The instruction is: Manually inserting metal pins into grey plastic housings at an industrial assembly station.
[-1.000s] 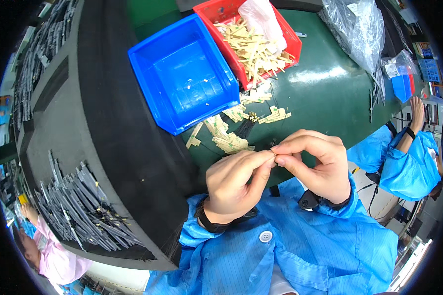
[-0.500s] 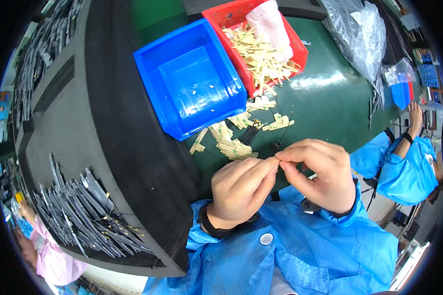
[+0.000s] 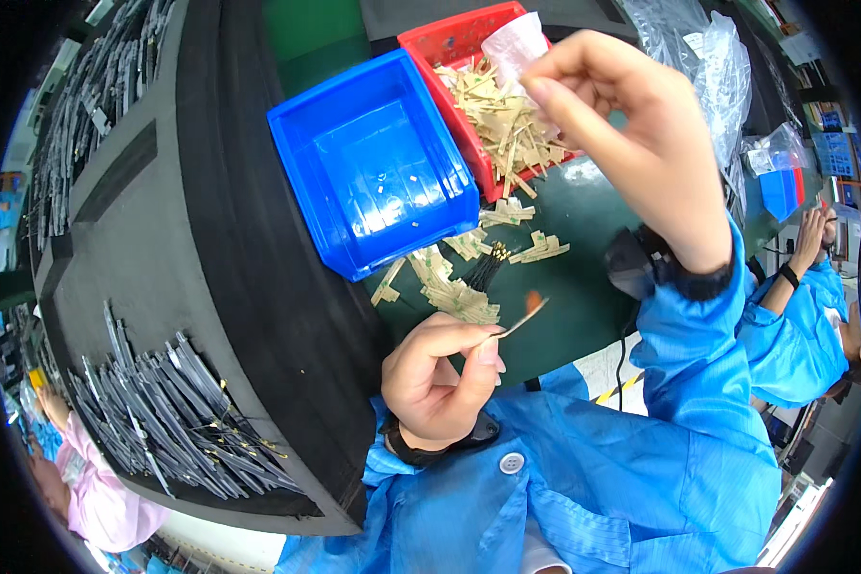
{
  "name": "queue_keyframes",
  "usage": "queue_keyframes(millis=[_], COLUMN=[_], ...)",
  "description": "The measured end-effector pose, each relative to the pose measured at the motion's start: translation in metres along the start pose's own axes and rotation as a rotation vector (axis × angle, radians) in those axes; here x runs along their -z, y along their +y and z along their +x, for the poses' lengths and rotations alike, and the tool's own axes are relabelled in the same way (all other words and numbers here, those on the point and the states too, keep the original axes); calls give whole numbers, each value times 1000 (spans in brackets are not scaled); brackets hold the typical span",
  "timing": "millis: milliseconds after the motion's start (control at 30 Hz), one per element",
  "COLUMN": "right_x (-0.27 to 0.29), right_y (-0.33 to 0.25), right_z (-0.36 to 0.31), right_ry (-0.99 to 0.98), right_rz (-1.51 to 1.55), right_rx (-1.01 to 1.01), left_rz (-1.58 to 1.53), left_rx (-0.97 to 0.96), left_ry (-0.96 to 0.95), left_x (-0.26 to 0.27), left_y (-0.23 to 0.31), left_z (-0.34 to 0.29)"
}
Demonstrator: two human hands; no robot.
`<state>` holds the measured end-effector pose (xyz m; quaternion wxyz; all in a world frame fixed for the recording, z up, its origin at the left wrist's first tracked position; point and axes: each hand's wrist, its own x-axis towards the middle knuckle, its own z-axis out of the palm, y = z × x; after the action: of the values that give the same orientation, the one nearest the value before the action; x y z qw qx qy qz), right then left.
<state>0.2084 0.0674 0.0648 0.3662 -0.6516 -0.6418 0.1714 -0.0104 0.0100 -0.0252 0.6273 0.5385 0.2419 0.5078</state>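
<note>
Above bench (image 3: 588, 253), thin strip (image 3: 522, 320) pinched in left hand (image 3: 437, 381), long axis slanting away rightward; right hand (image 3: 641, 139) well apart near red bin (image 3: 457, 36), thumb and forefinger almost meeting, any hold unclear

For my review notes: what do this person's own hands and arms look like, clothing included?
The left hand and right hand are both bare, without gloves. The arms are in long, bright blue sleeves with fine darker stripes. Each wrist wears a black band; a bulky, dark, rounded piece sits at the right one.
</note>
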Motion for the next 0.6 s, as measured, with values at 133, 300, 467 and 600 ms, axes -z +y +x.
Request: queue_keyframes(millis=[133,300,467,600], right_x=[-2,11,-15,-68], right_y=[17,5,9,-36], right_z=[7,-44,-138,-148], right_ry=[121,192,280,263], right_rz=[-330,179,816,970], right_rx=[112,-150,-138,-137], left_rz=[-3,-3,-501,-741], left_rx=[92,134,542,743], left_ry=[-36,-24,54,-4], left_x=[-2,-12,-45,-29], left_y=[5,1,3,27], left_z=[1,5,19,17])
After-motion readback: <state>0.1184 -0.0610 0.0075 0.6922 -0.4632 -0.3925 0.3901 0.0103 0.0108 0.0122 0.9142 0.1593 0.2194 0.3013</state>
